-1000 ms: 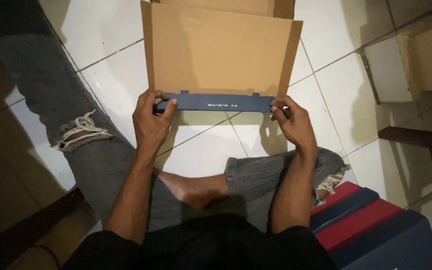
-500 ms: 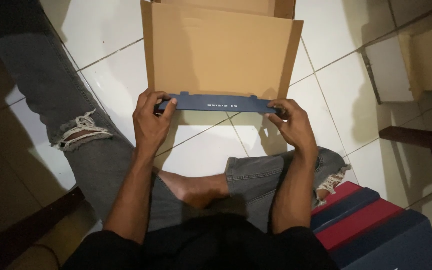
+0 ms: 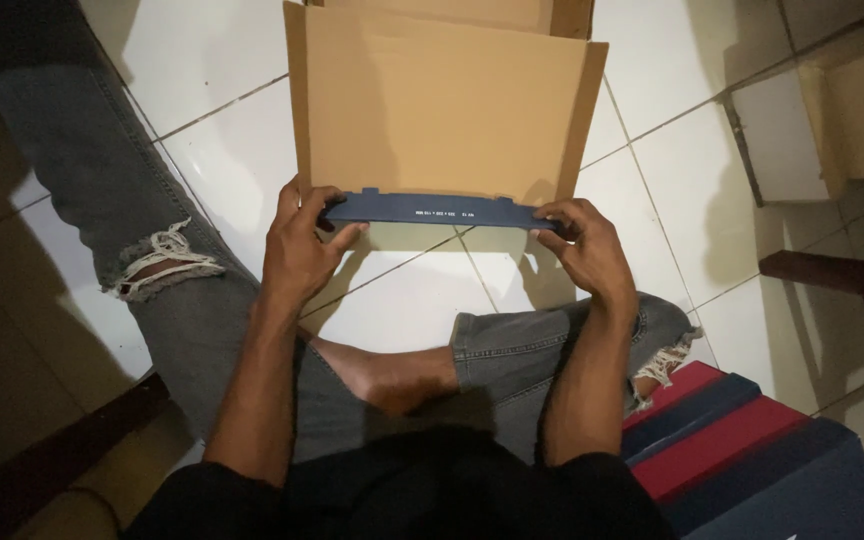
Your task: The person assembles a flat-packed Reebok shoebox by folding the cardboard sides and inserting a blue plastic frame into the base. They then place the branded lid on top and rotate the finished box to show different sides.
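A flat brown cardboard box blank [image 3: 442,105] lies on the white tiled floor in front of me. Its near flap [image 3: 442,211] is dark blue and is bent up along the lower edge. My left hand [image 3: 297,250] grips the left end of this blue flap, thumb on top. My right hand [image 3: 587,255] pinches the right end. Both hands hold the flap level, just above the floor.
My legs in torn grey jeans are folded on the white tiles [image 3: 412,300], with a bare foot [image 3: 392,375] below the hands. A red and dark blue box [image 3: 752,450] sits at the lower right. A wooden chair leg [image 3: 852,285] and another cardboard piece [image 3: 852,110] stand at the right.
The hands have barely moved; the blue flap stays held at both ends in the same spot.
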